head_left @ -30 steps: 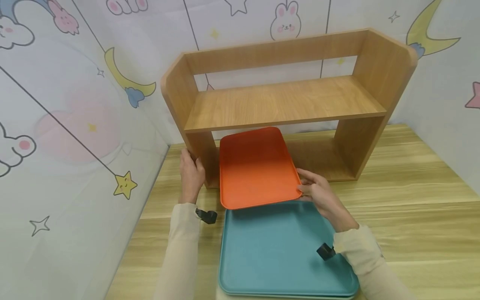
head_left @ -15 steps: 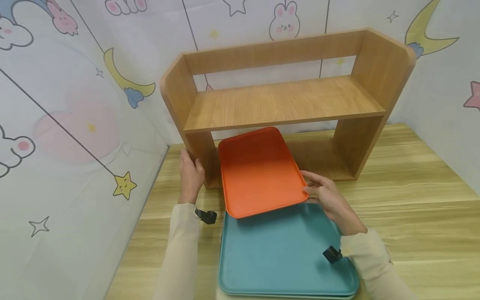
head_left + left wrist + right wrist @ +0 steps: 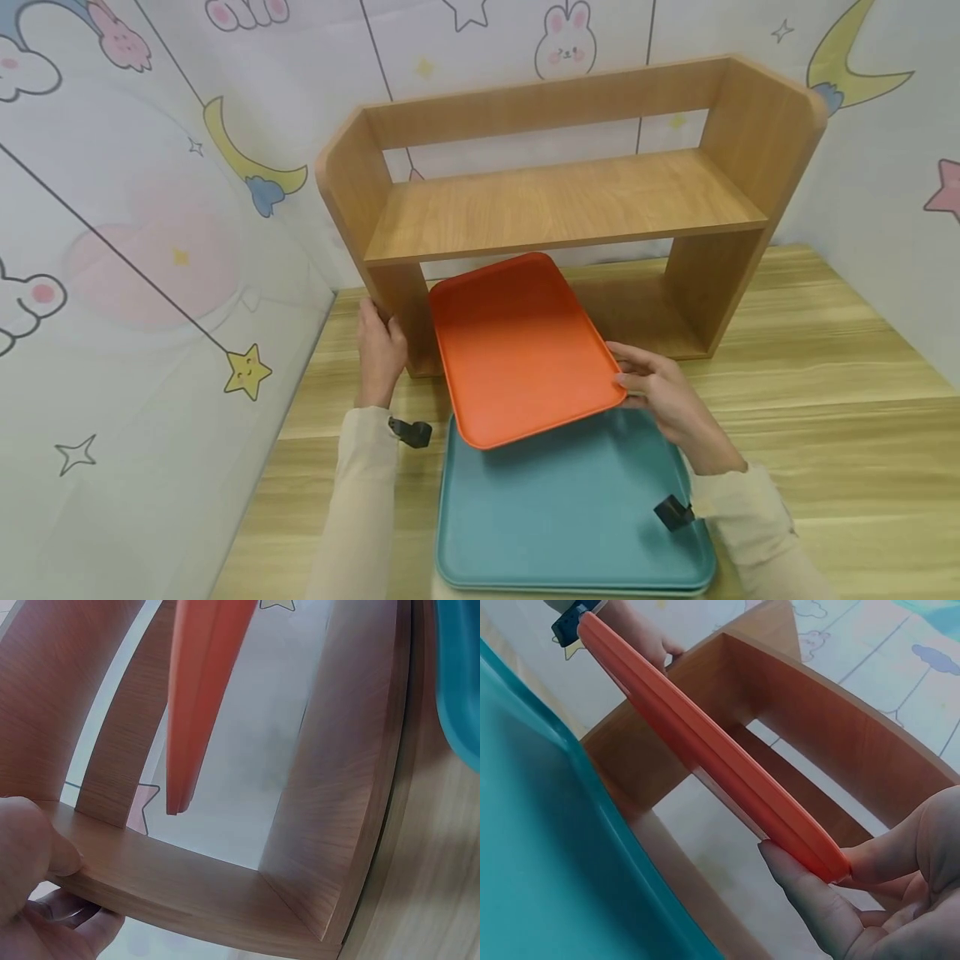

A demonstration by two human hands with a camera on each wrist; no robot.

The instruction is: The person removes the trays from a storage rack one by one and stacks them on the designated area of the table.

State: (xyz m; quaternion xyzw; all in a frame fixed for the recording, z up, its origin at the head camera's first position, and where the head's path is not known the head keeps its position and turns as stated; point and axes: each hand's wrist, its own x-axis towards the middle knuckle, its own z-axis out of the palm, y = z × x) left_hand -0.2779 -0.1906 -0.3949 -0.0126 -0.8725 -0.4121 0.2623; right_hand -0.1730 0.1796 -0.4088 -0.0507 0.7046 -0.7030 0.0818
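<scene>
An orange rectangular tray slants in front of the wooden shelf unit, its far end inside the lower compartment. My right hand pinches its near right corner; in the right wrist view, thumb and fingers lie on opposite faces of the tray's rim. My left hand grips the front edge of the shelf unit's left side panel, thumb on the inner face. Below the orange tray lies a larger teal tray, partly covered by it in the head view.
Under the teal tray shows the edge of a pale green tray. The wood-grain table extends to both sides. Patterned white cloth walls stand left, right and behind the shelf unit.
My right hand has moved right and slightly toward me with the orange tray's near end. The tray now sits more turned. My left hand stays on the side panel.
</scene>
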